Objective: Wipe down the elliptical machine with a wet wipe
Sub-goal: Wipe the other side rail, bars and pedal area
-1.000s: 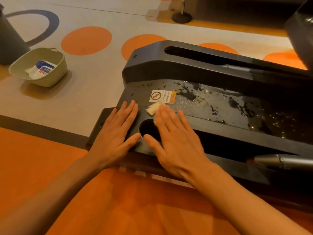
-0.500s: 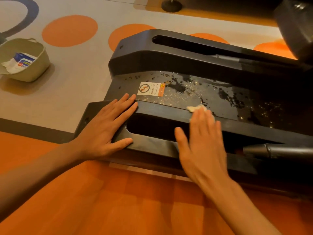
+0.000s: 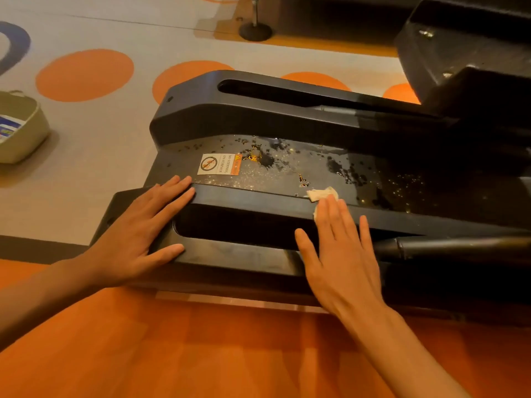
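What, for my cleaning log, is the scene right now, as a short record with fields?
left hand: flat on the machine's near end
right hand: straight fingers press the wipe on the near rail
panel: wet, speckled with droplets
sticker: on the panel, left of the wipe
basket: on the floor, far left

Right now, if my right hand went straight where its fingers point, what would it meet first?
The right hand presses the wet wipe; ahead lies the spattered flat panel, then likely the far rail.
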The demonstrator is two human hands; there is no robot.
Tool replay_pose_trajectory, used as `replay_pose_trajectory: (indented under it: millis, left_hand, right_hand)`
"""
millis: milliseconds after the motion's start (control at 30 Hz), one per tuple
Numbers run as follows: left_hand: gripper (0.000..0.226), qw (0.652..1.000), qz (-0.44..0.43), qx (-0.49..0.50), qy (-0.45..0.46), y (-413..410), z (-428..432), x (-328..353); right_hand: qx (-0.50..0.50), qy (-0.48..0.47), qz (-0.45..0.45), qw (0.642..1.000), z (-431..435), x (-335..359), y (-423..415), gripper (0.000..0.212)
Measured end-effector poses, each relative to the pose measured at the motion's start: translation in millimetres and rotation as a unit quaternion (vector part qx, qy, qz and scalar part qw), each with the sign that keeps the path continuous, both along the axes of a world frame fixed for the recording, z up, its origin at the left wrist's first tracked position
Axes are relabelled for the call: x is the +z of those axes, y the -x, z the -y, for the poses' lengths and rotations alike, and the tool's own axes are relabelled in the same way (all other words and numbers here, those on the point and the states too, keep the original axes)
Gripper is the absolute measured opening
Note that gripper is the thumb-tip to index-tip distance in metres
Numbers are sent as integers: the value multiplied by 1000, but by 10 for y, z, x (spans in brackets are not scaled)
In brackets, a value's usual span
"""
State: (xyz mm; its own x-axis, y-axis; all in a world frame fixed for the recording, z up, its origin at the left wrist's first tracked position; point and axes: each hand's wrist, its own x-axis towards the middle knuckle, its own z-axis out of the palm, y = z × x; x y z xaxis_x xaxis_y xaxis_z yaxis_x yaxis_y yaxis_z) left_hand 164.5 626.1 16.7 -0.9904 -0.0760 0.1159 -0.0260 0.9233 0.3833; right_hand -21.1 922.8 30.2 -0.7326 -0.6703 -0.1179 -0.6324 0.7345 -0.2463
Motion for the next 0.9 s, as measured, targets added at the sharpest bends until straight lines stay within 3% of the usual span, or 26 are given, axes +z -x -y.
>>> replay_pose_trajectory:
  millis: [133,267,333,467,600,767,900]
  left_hand:
    - [85,1000,0,-7,2,14,8,27]
    - [88,1000,12,-13,26,82,-38,63]
    - [87,998,14,-41,53,169,-83,96]
    - [87,990,20,-94,106,423,-249,157]
    - [87,978,10,-131,162,612,-424,91]
    - [90,974,-17,-118,192,627,-452,16]
    - [90,976,-23,-105,191,638,-483,-13]
  right_hand:
    - [-104,-35,-10,994,-358,-46,216,99]
    - [-197,-23,-4,980,-182,-35,176,102]
    - [-186,2,-3,983,30,-23,68,100]
    - [-64,35,1,997,298,-31,-159,93]
    - [-6,-28,-20,999,8,-24,4,94]
    - [-142,-177,-42,973,-575,82,440,110]
    - [-246,-236,-21,940,-331,173,540,107]
